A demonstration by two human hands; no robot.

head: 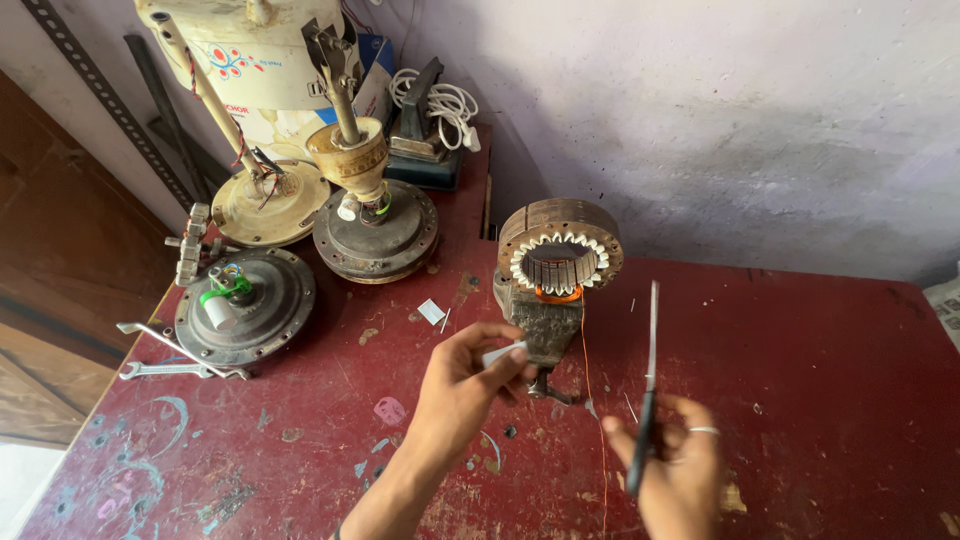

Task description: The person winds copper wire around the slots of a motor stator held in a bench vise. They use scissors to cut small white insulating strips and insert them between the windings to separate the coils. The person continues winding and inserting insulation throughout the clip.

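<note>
Left hand (pixel 470 375): fingers pinched shut on a small white strip of insulation paper (pixel 500 353), held just in front of the bench vise (pixel 545 325) that grips a slotted motor stator (pixel 560 250), upright, with copper wire (pixel 585 370) trailing down from it. Right hand (pixel 680 470): closed around the handles of scissors (pixel 648 380), blades shut and pointing up, close beside the wire. Risk, as judged: the raised blades could nick or snag the thin wire, or the loosely pinched paper could slip onto the red workbench (pixel 820 380) among fan motor housings (pixel 245 300) and spanners (pixel 170 360).
</note>
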